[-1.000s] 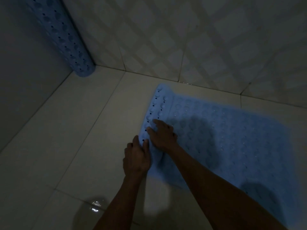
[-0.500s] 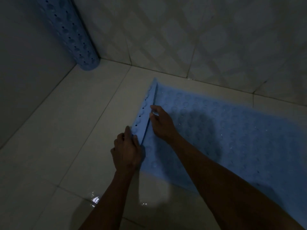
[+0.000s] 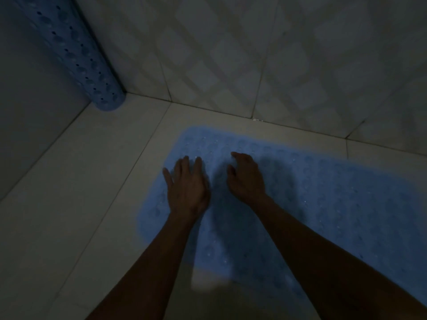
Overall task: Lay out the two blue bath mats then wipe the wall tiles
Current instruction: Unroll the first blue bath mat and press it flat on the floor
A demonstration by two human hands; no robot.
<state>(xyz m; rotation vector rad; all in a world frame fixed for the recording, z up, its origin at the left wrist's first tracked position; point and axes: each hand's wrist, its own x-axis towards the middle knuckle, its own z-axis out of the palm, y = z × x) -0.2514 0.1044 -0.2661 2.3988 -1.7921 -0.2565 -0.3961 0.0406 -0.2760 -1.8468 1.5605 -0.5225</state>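
Two hands lie on the flat blue mat (image 3: 312,204), left hand (image 3: 187,185) spread, right hand (image 3: 246,176) loosely curled; dim light blurs its texture, the frame cuts its right end. Rolled mat (image 3: 76,58) stands cornered.
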